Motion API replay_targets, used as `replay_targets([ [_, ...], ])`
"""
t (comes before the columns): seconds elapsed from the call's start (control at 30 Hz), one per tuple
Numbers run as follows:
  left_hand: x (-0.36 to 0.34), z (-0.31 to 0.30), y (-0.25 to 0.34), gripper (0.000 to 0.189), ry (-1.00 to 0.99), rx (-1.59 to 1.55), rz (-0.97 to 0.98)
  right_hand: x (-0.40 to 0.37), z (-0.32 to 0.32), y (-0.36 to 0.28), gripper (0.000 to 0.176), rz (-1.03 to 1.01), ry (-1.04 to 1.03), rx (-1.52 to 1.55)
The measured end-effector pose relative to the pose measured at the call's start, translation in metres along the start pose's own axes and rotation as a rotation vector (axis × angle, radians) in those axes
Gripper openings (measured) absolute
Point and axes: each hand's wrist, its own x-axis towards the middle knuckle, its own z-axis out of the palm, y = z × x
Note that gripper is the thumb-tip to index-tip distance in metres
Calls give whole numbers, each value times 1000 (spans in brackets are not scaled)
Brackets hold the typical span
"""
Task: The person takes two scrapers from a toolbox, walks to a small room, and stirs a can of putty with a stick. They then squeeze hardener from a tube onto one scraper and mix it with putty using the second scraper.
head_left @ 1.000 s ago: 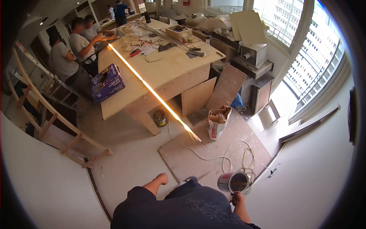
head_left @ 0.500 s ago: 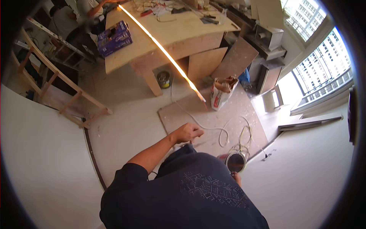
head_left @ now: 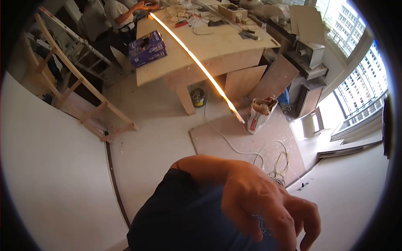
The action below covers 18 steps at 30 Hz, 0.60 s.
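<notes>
My left hand (head_left: 268, 201) is large and close to the camera, in front of my dark shirt (head_left: 184, 213). The forearm crosses my chest from left to right. Its fingers are bent downward and spread apart, and I see nothing held in them. My right hand is out of view. Beyond, a glowing light strip (head_left: 188, 52) runs across a wooden worktable (head_left: 184, 67) and past its near edge, its end reaching down near a paper bag (head_left: 260, 115). Coiled cable (head_left: 278, 171) lies on a board beyond my left hand.
A purple box (head_left: 147, 49) sits on the table's left side, with a can (head_left: 197, 97) under the table. A wooden ladder-like frame (head_left: 83, 81) leans at left. Two people (head_left: 119, 16) are at the far left, an arm reaching the strip's far end.
My left hand has risen toward the camera and swung right across my chest. My right hand and the round, dark-topped container it held have gone from sight. The view has shifted.
</notes>
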Motion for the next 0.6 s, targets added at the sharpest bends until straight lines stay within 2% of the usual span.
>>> replay_targets([
  [0.23,11,5,-1,32,38,-2,0,7,-9,12,14,7,-3,80],
  [0.33,13,-8,-2,30,-72,74,12,12,-12,18,17,3,-16,106],
  [0.5,16,7,11,29,56,8,-77,26,-21,28,21,-15,-43,142],
  [0.6,17,-8,3,28,-75,97,15,34,-27,32,23,-28,-56,160],
])
